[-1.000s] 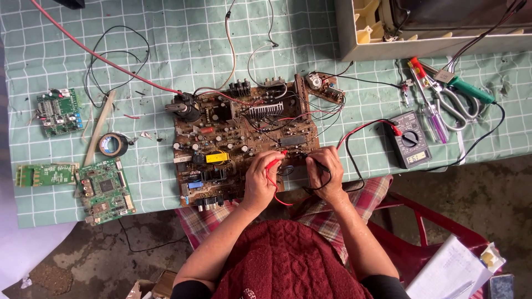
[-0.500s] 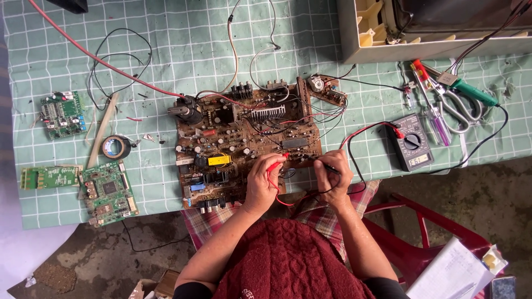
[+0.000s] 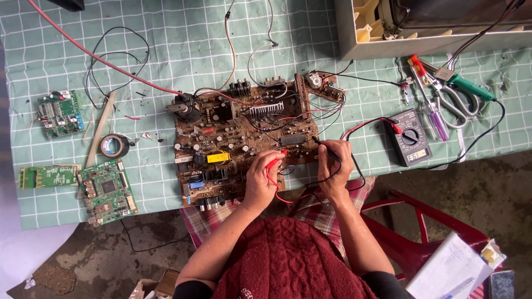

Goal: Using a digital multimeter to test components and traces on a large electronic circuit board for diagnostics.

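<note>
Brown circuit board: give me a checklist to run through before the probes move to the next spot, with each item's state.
1. Left hand grips red probe: ok.
2. Right hand grips black probe: ok.
3. Both probe tips rest on the brown circuit board: ok.
4. Leads run to the multimeter: ok.
5. Multimeter display readable: cannot tell.
6. Board lies flat on the checked tablecloth: ok.

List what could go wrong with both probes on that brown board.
1. The red probe in the left hand sits among tightly packed parts on the large brown circuit board; a slip might bridge neighbouring contacts.
2. The black lead loops under the right hand toward the grey multimeter; a snag could tug the black probe off.
</note>
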